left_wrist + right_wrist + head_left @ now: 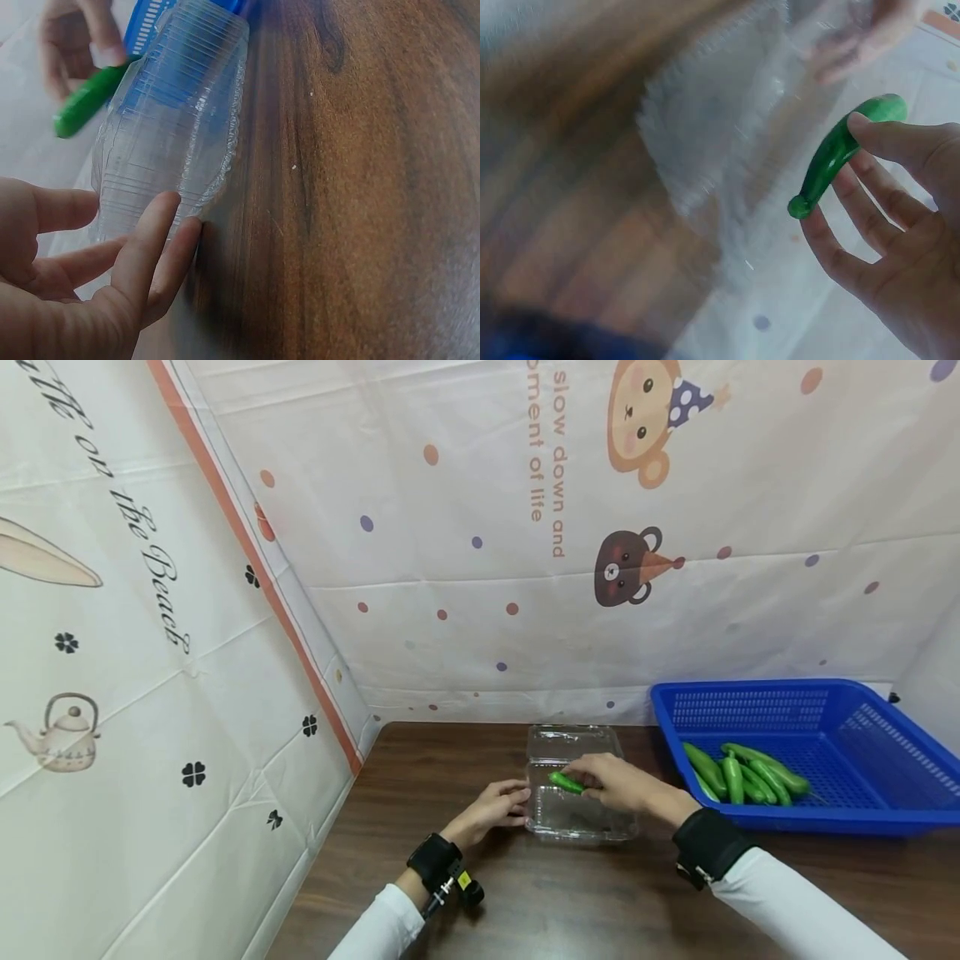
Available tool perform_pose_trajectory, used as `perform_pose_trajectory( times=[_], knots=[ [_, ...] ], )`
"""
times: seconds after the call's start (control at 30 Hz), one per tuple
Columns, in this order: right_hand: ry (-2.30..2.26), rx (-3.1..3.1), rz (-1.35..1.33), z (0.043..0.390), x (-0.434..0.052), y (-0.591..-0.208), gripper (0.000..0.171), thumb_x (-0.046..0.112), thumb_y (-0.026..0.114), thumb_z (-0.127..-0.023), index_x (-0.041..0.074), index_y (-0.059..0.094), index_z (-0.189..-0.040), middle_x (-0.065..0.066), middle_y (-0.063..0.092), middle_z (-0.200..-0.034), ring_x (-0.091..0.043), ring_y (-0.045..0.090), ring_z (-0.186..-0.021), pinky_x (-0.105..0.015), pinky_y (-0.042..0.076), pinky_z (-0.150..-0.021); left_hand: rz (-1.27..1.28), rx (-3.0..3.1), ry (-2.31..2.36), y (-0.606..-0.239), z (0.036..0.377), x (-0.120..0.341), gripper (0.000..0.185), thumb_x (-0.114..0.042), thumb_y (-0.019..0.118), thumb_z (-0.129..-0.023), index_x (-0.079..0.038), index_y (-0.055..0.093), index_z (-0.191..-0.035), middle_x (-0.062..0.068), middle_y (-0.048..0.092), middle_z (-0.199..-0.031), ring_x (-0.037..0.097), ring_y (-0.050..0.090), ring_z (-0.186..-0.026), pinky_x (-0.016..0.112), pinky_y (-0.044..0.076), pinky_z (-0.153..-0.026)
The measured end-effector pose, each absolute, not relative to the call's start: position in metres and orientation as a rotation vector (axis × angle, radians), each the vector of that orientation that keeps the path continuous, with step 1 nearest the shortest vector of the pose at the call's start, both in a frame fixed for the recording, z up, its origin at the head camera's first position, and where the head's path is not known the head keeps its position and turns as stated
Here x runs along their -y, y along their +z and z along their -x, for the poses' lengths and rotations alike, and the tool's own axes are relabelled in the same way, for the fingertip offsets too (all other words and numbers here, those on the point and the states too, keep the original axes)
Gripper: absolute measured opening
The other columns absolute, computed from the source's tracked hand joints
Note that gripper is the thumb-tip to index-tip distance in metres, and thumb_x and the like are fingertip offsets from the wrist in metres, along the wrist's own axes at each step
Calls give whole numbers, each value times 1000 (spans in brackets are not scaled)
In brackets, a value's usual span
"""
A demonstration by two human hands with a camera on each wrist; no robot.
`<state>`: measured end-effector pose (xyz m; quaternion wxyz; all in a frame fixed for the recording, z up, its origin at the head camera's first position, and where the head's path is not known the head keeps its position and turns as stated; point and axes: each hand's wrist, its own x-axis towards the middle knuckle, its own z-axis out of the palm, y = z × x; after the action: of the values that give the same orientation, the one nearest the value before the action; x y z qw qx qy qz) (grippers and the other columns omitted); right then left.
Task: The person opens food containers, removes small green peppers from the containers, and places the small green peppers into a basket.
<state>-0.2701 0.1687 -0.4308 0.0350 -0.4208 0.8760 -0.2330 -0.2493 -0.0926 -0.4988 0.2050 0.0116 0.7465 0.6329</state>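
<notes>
My right hand (613,783) pinches a green chili pepper (564,782) between thumb and fingers, over the clear plastic clamshell box (573,820). In the right wrist view the pepper (829,161) looks smooth and slightly curved, its stem end pointing down. The box lies on the table with its lid (573,742) folded back toward the wall. At the box's left side, my left hand (491,812) rests its fingertips on the wall, fingers fairly straight. The left wrist view shows those fingers (146,255) against the ribbed plastic.
A blue plastic basket (870,817) stands on the right of the brown wooden table (420,760), with several green chili peppers (750,774) in its left part. Printed white cloth (465,635) hangs behind the table and along its left side.
</notes>
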Motion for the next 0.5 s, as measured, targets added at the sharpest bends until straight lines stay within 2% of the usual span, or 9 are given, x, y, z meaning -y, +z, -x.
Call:
perform_pose_trajectory(
  times=[0.17, 0.33, 0.5],
  knots=[
    [-638, -2803, 1251, 275, -181, -406, 39, 2, 73, -92, 7, 67, -130, -6, 71, -109, -19, 66, -92, -29, 56, -72, -37, -2084, 1758, -497, 249, 93, 45, -18, 54, -108, 0, 49, -149, 21, 55, -139, 22, 66, -108, 36, 63, -94],
    [-656, -2938, 1203, 278, -196, -383, 41, 0, 74, -90, 4, 67, -130, -11, 72, -109, -22, 69, -92, -37, 60, -71, -43, -2083, 1755, -498, 248, 94, 44, -18, 54, -108, 0, 50, -148, 21, 56, -137, 23, 66, -109, 36, 63, -93],
    [-698, -3118, 1083, 278, -213, -372, 45, 0, 73, -91, 2, 63, -134, -19, 71, -112, -31, 71, -93, -44, 61, -70, -50, -2082, 1761, -499, 248, 95, 44, -18, 53, -108, 1, 49, -148, 21, 56, -138, 22, 66, -107, 36, 63, -93]
  ],
)
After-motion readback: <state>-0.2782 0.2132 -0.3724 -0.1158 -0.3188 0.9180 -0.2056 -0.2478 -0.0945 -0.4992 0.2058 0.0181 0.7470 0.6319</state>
